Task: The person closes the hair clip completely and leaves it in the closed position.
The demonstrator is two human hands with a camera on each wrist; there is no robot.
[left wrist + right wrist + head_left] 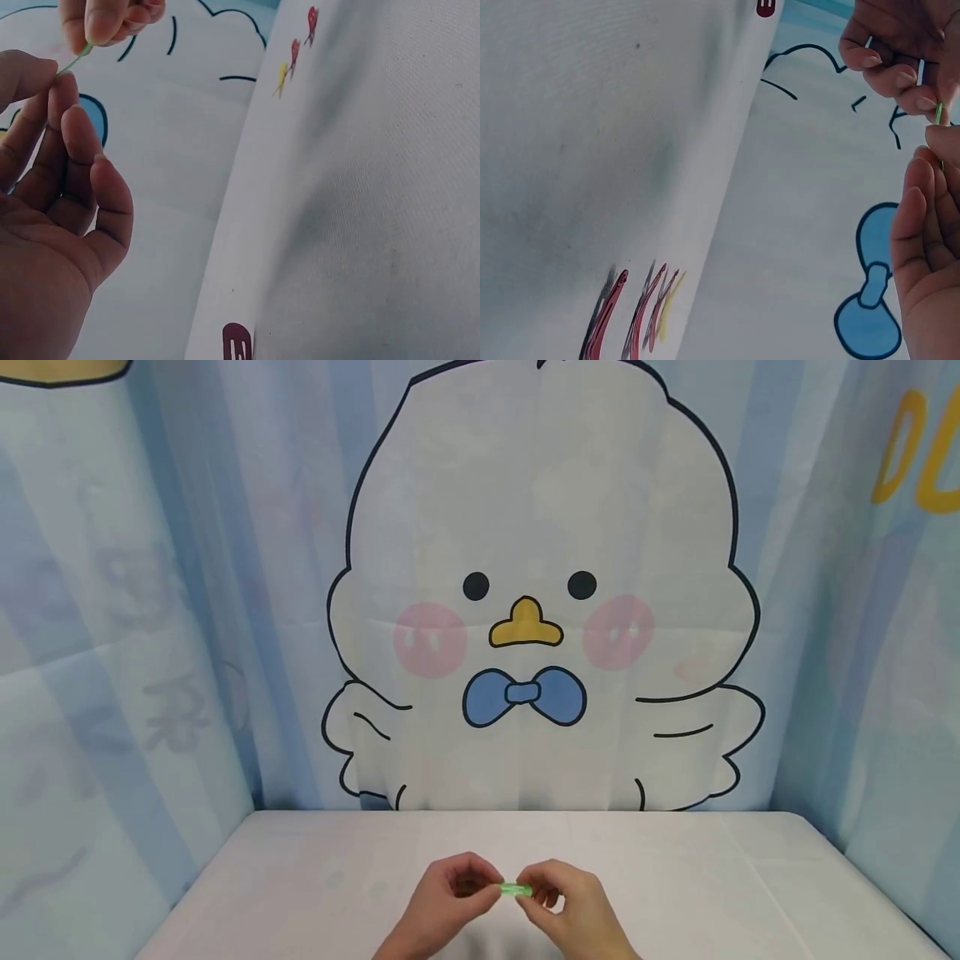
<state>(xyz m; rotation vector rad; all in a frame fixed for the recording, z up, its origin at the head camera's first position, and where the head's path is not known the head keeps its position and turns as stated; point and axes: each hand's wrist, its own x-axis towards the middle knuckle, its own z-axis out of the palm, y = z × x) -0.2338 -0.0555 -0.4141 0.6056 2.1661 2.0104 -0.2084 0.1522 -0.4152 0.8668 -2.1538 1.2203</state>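
A thin green hair clip (516,889) is held level between both hands, above the white table. My left hand (450,897) pinches one end of it between thumb and forefinger. The other end sits in the thumb-and-finger pinch of my right hand (570,902). Seen edge-on in the left wrist view, the green clip (75,58) is a narrow strip joining the two pinches. The left hand's other fingers (112,199) are loosely bent. In the right wrist view, fingertips cover much of the clip (939,112).
On the white table (337,877) lie a dark red snap hair clip (237,341) apart and, elsewhere, several red clips (606,319) beside a yellow one (670,309). A curtain with a cartoon chick (540,510) hangs behind the table's far edge.
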